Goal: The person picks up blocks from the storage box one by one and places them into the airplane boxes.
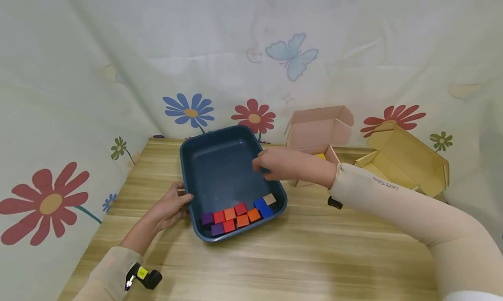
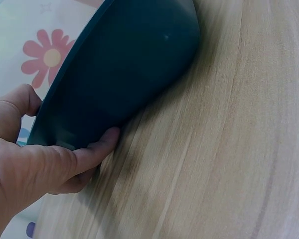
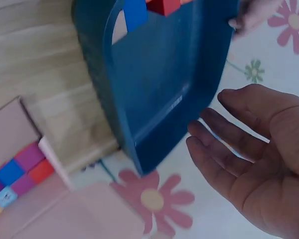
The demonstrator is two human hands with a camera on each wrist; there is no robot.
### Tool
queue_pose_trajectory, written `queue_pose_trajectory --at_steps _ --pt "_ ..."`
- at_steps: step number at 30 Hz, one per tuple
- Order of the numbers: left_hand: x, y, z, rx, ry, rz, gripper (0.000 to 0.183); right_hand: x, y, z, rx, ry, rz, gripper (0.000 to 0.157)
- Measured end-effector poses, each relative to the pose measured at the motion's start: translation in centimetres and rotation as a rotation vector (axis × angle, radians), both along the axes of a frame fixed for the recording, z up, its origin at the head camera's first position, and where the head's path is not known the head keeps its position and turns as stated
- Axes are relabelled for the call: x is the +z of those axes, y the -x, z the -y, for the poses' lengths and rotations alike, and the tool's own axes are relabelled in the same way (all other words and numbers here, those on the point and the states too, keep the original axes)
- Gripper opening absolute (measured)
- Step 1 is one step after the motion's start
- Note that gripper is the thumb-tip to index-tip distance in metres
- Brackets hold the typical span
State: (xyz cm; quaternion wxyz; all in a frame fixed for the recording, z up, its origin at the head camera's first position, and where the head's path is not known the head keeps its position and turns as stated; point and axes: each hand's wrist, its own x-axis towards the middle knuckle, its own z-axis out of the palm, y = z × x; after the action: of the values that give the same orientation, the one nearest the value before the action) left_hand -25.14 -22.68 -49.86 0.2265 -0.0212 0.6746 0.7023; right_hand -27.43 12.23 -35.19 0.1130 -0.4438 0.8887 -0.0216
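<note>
A dark blue plastic tub (image 1: 220, 170) stands on the table, its near end lined with several coloured cubes: purple ones (image 1: 217, 229), red ones (image 1: 229, 225), orange ones (image 1: 242, 220), blue ones (image 1: 263, 208) and a plain wooden one (image 1: 269, 199). My left hand (image 1: 172, 207) grips the tub's left wall, with the thumb at the rim and fingers against the outside, as the left wrist view shows. Above the tub's right side, my right hand (image 1: 280, 163) hovers with loosely bent fingers. In the right wrist view that hand (image 3: 259, 149) holds nothing.
A pink cardboard box (image 1: 320, 126) with its lid up stands behind my right forearm; several coloured cubes (image 3: 22, 172) lie inside. Right of it is an open yellow cardboard box (image 1: 412, 161). A flower-printed curtain (image 1: 220, 52) hangs behind the wooden table (image 1: 314, 257).
</note>
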Motion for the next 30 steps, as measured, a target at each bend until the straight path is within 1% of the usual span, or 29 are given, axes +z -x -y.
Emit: queue_pose_trajectory --at_steps 4,7,10,14,20,23,27,30 --pt "-0.1 0.1 0.0 0.012 0.002 0.011 0.055 -1.3 0.2 2.4 0.046 -0.024 0.042 0.023" --pt "-0.2 0.1 0.0 0.01 0.001 0.009 0.055 -2.5 0.1 4.1 0.05 -0.066 0.089 0.026" --pt "-0.3 0.1 0.1 0.0 -0.001 0.007 0.056 -4.0 0.0 5.6 0.05 -0.116 0.134 0.031" --pt "-0.2 0.0 0.1 -0.006 -0.008 0.005 0.057 -5.9 -0.1 7.4 0.059 -0.175 0.193 0.035" --pt "0.1 -0.1 0.0 -0.011 -0.012 0.004 0.057 -8.1 -0.2 9.0 0.111 -0.256 0.229 0.031" --pt "0.1 -0.1 -0.1 -0.014 -0.015 0.005 0.057 -8.6 -0.1 9.4 0.119 -0.254 0.242 0.027" --pt "0.0 0.0 0.0 -0.008 -0.015 0.004 0.056 -8.7 0.0 9.7 0.107 -0.226 0.274 0.025" --pt "-0.1 0.1 0.1 -0.002 -0.014 0.003 0.056 -8.6 0.1 9.7 0.105 -0.23 0.264 0.024"
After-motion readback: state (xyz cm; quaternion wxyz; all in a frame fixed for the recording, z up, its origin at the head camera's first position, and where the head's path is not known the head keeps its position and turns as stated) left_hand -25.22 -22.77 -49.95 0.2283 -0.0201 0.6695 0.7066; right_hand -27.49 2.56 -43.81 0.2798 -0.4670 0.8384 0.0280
